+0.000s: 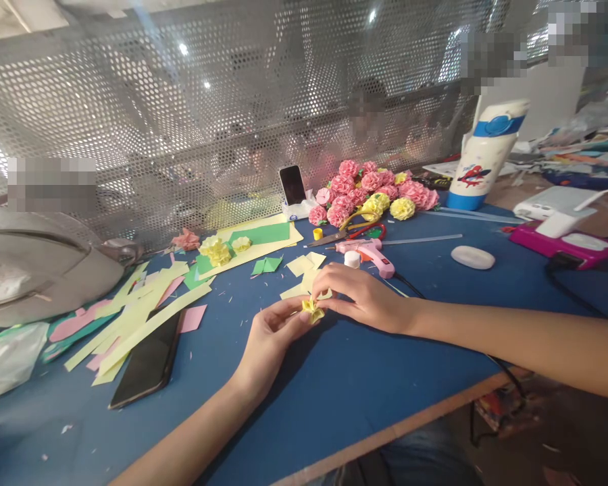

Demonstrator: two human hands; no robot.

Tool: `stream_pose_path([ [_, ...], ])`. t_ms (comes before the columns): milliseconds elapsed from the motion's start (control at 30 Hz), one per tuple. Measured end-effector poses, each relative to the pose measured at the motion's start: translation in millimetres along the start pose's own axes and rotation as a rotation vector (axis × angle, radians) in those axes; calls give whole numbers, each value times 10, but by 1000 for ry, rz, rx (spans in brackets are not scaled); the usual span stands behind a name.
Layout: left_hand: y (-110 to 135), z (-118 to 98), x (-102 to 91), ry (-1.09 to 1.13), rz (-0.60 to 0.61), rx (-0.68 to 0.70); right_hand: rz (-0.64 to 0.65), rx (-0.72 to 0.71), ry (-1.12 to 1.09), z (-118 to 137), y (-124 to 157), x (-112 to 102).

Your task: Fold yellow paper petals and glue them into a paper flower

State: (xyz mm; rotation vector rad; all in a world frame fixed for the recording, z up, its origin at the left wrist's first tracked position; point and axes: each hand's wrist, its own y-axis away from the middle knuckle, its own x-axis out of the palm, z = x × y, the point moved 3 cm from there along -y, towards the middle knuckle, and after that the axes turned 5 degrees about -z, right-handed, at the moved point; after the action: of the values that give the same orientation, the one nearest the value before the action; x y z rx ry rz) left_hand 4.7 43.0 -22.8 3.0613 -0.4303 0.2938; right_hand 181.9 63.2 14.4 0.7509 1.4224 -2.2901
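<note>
Between my two hands, above the near part of the blue table, is a small yellow paper flower (313, 311). My left hand (276, 331) pinches it from the left with thumb and fingers. From the right, the fingertips of my right hand (362, 295) close on its upper edge. Cut yellow paper pieces (304, 264) lie just beyond my fingers. A pink glue gun (369, 253) rests behind my right hand, beside a white cap (352, 259). Scissors (342, 234) with red handles lie behind the glue gun.
Pink and yellow paper flowers (369, 192) are heaped at the back. Paper strips (142, 317) and a dark phone (149, 364) lie left, near a grey bag (40, 263). A bottle (486, 155) and a magenta power strip (570, 244) stand right. A perforated metal screen (192, 121) closes off the back.
</note>
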Motion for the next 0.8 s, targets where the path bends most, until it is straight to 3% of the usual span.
stream_pose_path([
  [333,0,-18,19,31,-7,5,-11,77,-20,2,1,-14],
  [800,3,-25,16,20,-18,7,23,-12,19,21,-11,-28],
])
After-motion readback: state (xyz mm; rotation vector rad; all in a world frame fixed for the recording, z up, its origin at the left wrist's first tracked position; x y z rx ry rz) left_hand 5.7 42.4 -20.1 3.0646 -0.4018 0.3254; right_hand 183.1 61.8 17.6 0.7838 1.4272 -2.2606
